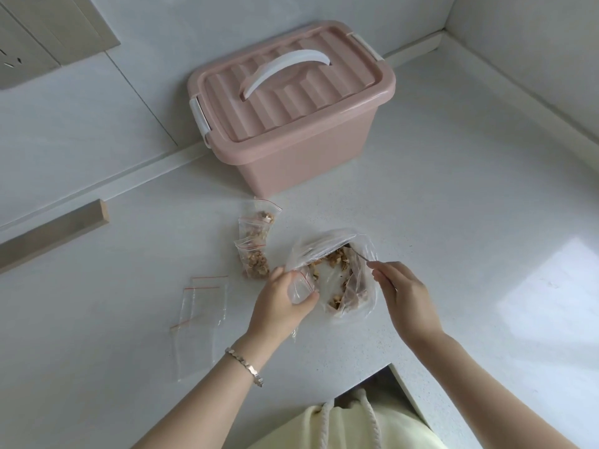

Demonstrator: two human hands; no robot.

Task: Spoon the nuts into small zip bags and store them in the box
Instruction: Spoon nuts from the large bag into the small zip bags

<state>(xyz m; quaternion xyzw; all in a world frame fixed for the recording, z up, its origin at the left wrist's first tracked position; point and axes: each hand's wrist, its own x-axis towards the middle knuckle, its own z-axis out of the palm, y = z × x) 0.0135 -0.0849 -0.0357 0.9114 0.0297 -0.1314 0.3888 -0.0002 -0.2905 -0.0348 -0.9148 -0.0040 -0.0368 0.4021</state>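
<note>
Scooping step: right hand (405, 296) grips spoon (359, 256) in nut bag (353, 286), left hand (282, 303) pinches empty zip bag (299, 288); next, tip nuts in.

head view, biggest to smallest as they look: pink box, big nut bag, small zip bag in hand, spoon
1. pink box
2. big nut bag
3. small zip bag, partly covered by the left hand
4. spoon, mostly hidden by the right hand; last two unsure

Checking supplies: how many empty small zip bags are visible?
4. Three empty zip bags overlap on the counter at left; the left hand holds a fourth beside the big nut bag. More may hide underneath.
</note>
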